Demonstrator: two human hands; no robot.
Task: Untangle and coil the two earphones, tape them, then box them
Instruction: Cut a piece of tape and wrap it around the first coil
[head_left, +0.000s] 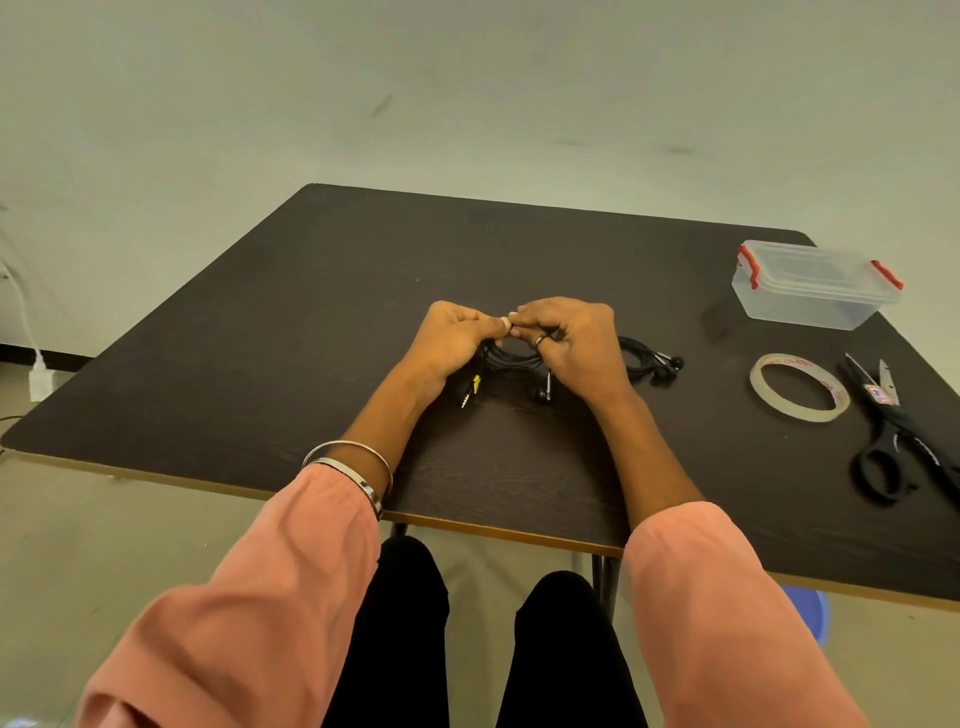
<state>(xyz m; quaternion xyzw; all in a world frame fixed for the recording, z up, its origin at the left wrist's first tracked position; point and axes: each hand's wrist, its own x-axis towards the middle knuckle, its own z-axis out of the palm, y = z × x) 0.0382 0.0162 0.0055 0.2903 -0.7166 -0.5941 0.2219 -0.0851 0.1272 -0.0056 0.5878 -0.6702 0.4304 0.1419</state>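
A coiled black earphone (511, 358) lies at the table's middle, its yellow-tipped plug (471, 391) and one earbud (544, 391) sticking out toward me. My left hand (451, 340) and my right hand (574, 343) both pinch the top of this coil, fingertips meeting above it. A second black earphone (652, 361) rests just right of my right hand, earbuds pointing right. The roll of clear tape (799, 387) lies flat farther right. The clear plastic box (815, 283) with red clips stands closed at the back right.
Black scissors (893, 441) lie at the right edge beside the tape. The dark wooden table (363, 291) has a pale front edge. A white charger and cable hang at the far left wall. A blue stool shows under the table.
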